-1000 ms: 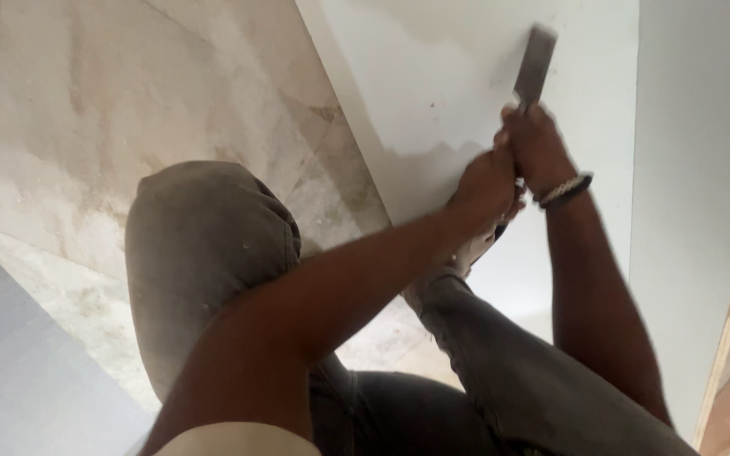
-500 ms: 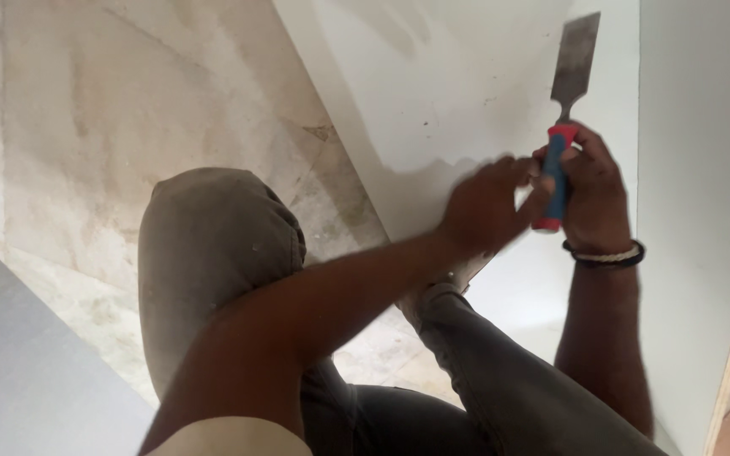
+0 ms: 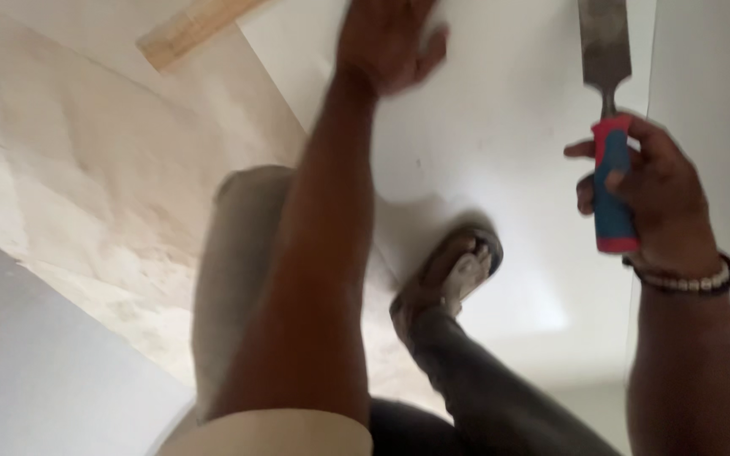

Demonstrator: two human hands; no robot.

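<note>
My right hand [image 3: 652,198] grips the red-and-blue handle of a chisel [image 3: 608,101], its flat metal blade pointing up over a white board [image 3: 500,127]. A beaded bracelet sits on that wrist. My left hand [image 3: 386,38] is stretched far forward, palm down and fingers spread on the white board near the top edge of the view. My sandalled foot [image 3: 449,274] rests on the board between the two arms, with my knee [image 3: 242,253] raised at the left.
A pale marbled tile floor [image 3: 86,186] lies to the left. A light wooden batten [image 3: 187,29] shows at the top left. A grey panel [image 3: 35,371] fills the bottom left corner. A wooden edge runs along the right side.
My left hand left the chisel area and reached forward across the board. The right hand stayed on the chisel handle, and the view tilted so more of the board shows.
</note>
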